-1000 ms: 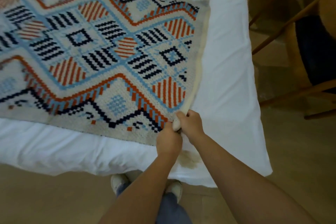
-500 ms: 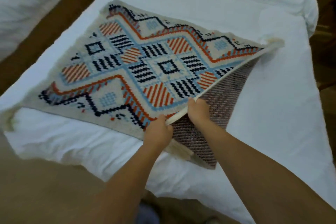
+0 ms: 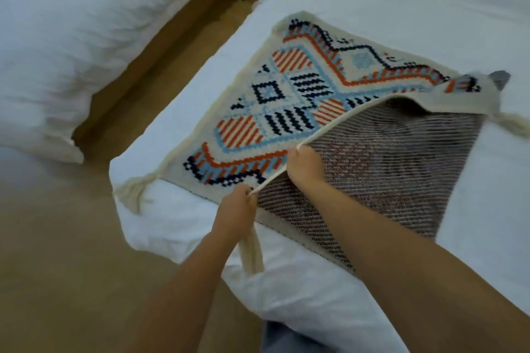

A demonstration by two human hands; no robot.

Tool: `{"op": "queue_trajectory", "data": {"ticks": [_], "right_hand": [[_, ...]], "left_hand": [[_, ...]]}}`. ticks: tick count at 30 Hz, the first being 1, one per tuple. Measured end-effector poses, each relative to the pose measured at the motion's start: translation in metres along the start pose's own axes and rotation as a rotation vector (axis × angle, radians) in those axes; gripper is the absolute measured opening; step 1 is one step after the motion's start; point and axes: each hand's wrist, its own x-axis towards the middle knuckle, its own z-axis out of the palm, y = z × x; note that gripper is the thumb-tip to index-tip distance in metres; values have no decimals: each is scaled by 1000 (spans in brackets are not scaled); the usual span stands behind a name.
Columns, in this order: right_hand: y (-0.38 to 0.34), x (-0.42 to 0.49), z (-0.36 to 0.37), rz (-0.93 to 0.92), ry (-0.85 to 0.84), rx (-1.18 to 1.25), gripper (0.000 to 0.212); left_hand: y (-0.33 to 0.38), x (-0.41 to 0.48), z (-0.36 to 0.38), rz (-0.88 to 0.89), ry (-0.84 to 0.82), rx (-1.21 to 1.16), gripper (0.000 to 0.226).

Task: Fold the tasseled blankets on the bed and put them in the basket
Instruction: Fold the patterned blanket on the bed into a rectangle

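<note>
Fingers [image 3: 249, 194] of the left hand [image 3: 235, 209] pinch the tasseled blanket [image 3: 289, 100] at its near corner; beside it, the right hand [image 3: 305, 167] grips the same raised edge. That edge runs away rightward across the bed [image 3: 401, 8], the right hand nearer its far corner.

blanket [image 3: 289, 112] shows a cream ground with zigzags, diamonds and striped blocks in orange, navy and light blue | its underside [image 3: 387, 180] is dark with fine diagonal cream striping and reddish flecks | tassel [image 3: 134, 192] is cream | bed [image 3: 401, 3] is plain white | second bed [image 3: 71, 23] is plain white | floor [image 3: 43, 266] is tan | trouser leg [image 3: 286, 338] is grey-blue
</note>
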Motion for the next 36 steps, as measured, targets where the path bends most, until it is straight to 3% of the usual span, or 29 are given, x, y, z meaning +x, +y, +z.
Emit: {"op": "queue_trajectory", "data": {"ticks": [14,19,25,31,36], "right_hand": [[-134,69,174,-85,-149,-240,36],[-153,83,208,-15,-114,-289,43],[-158,87,242,178,-93,-227,42],[-168,67,276,294,129,-142,38],[-182,74,278,424,237,-48,41]], "left_hand": [[-159,109,-122,-96,-47,181,38],[-185,132,-138,-12,-103,246,34],[-211,155,-160,158,-296,412,32],[-227,178,-208,325,-541,436,38],[-213,217,-234,408,-606,422,41]]}}
